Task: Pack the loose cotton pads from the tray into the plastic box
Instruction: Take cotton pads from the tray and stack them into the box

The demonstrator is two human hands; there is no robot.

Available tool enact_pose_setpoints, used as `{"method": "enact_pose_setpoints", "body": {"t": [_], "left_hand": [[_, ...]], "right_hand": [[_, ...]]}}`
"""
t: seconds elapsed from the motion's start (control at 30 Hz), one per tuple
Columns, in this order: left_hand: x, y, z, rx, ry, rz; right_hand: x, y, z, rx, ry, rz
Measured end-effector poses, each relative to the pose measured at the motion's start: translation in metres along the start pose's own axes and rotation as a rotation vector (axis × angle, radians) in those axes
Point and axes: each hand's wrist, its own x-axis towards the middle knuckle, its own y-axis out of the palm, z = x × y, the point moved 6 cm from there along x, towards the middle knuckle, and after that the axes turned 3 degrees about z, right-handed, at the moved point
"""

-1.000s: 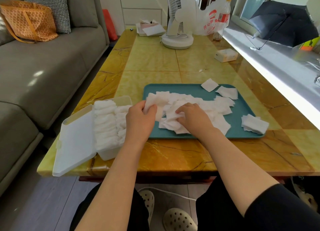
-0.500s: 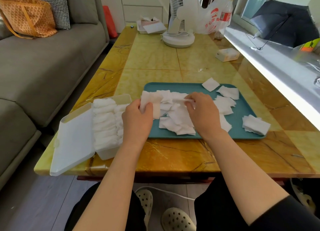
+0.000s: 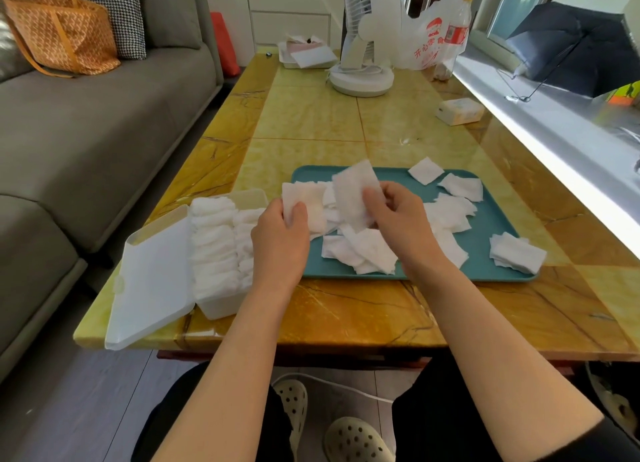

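Observation:
A teal tray (image 3: 485, 226) on the yellow table holds several loose white cotton pads (image 3: 363, 254). To its left stands an open translucent plastic box (image 3: 228, 304), packed with rows of pads, its lid (image 3: 156, 278) folded out to the left. My left hand (image 3: 280, 243) grips a small stack of pads (image 3: 304, 202) over the tray's left edge. My right hand (image 3: 401, 219) holds a single pad (image 3: 353, 191) upright, lifted above the pile and close to the left hand's stack.
A small pile of pads (image 3: 516, 254) overhangs the tray's right edge. Farther back on the table are a white fan (image 3: 362, 63), a small white pack (image 3: 459, 111), a plastic bag and a bottle. A grey sofa (image 3: 86, 132) runs along the left, a windowsill along the right.
My right hand rose from the pile with one pad and brought it toward the left hand. The left hand lifted its stack slightly over the tray's left edge.

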Motion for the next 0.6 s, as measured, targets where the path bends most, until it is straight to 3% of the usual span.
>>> {"method": "enact_pose_setpoints", "body": {"t": [0.1,0.2,0.4,0.6], "left_hand": [[0.000,0.003,-0.001,0.004,-0.007,0.015],[0.001,0.006,0.001,-0.034,-0.044,0.034],[0.001,0.014,0.003,-0.158,-0.067,0.125],[-0.001,0.014,0.001,-0.223,-0.074,0.118]], "right_hand": [[-0.005,0.015,0.001,0.412,0.138,0.218],[-0.006,0.024,0.005,0.546,0.160,0.336],[-0.007,0.024,-0.001,0.188,0.080,0.196],[-0.008,0.022,0.002,0.163,0.050,0.147]]}}
